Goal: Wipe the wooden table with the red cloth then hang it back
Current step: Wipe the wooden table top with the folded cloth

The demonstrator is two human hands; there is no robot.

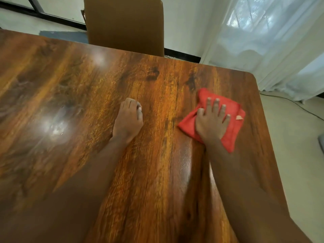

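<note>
The red cloth (pixel 231 109) lies folded flat on the wooden table (pixel 73 88), near the table's far right corner. My right hand (pixel 213 122) presses down on it with fingers spread straight. My left hand (pixel 128 120) rests on the bare wood to the left of the cloth, its fingers curled under into a loose fist that holds nothing. The two hands are apart by about a hand's width.
A brown chair (pixel 125 23) stands against the table's far edge. White curtains (pixel 273 41) hang at the right, with a cable (pixel 298 104) on the pale floor beside the table's right edge. Glare spots shine on the table's left part.
</note>
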